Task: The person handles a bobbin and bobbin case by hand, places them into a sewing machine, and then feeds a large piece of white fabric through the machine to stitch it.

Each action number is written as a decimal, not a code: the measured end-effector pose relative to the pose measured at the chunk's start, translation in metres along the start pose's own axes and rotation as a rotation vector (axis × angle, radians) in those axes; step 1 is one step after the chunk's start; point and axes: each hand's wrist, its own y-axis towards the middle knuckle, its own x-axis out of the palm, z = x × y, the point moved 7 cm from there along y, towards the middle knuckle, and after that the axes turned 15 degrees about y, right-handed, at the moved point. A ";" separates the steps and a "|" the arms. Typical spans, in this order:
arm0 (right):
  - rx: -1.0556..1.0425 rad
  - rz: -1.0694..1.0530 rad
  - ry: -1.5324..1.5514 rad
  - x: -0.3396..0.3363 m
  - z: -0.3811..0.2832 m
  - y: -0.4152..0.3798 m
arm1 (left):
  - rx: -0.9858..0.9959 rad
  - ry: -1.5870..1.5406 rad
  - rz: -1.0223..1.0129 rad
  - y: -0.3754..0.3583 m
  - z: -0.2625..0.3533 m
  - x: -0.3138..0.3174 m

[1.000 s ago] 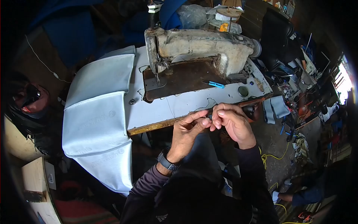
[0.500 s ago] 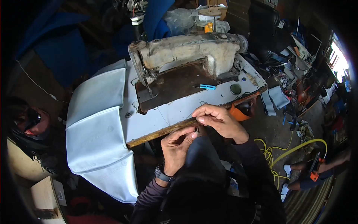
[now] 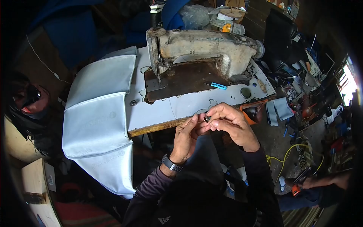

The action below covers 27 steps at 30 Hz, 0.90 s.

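Observation:
A small dark metal part [image 3: 207,118] sits between the fingertips of both hands, just off the table's wooden edge [image 3: 162,128]. My left hand [image 3: 185,140], with a watch on its wrist, pinches toward it from the left. From the right, my right hand [image 3: 232,126] has thumb and index finger closed by the same part. Behind them stands a worn sewing machine [image 3: 204,45] on a white table. Light blue-grey fabric [image 3: 98,121] drapes over the table's left side. On the machine's brown plate lies a light blue snipper [image 3: 218,86].
A small metal piece [image 3: 133,102] and a round green item [image 3: 245,92] lie on the table. An orange pouch [image 3: 247,115] hangs at its edge. At lower right, another person's arm [image 3: 329,181] holds an orange-black tool [image 3: 297,189], near a yellow hose [image 3: 285,159].
The view has shifted, so the machine appears further right. My hands have come together and turned, showing the dark part between the fingers. The other person has moved lower in the view.

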 end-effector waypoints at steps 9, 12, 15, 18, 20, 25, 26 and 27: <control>0.036 0.100 -0.093 -0.021 0.008 0.003 | 0.001 0.005 -0.034 -0.002 0.003 0.011; 0.031 0.106 -0.093 -0.023 0.011 0.002 | 0.018 -0.005 -0.054 -0.004 0.005 0.012; 0.025 0.109 -0.090 -0.025 0.012 0.001 | 0.021 0.057 -0.056 -0.005 0.006 0.013; 0.020 0.106 -0.098 -0.025 0.013 -0.001 | 0.019 0.058 -0.053 -0.005 0.007 0.015; 0.017 0.097 -0.099 -0.023 0.012 -0.002 | -0.002 0.009 -0.057 -0.003 0.003 0.014; 0.008 0.065 -0.073 -0.005 -0.001 -0.005 | -0.024 -0.026 -0.054 0.003 -0.006 0.009; 0.016 0.061 -0.092 -0.005 0.000 -0.004 | -0.017 -0.012 -0.062 0.003 -0.006 0.009; 0.024 0.057 -0.112 -0.005 -0.001 -0.003 | -0.009 0.001 -0.071 0.003 -0.006 0.011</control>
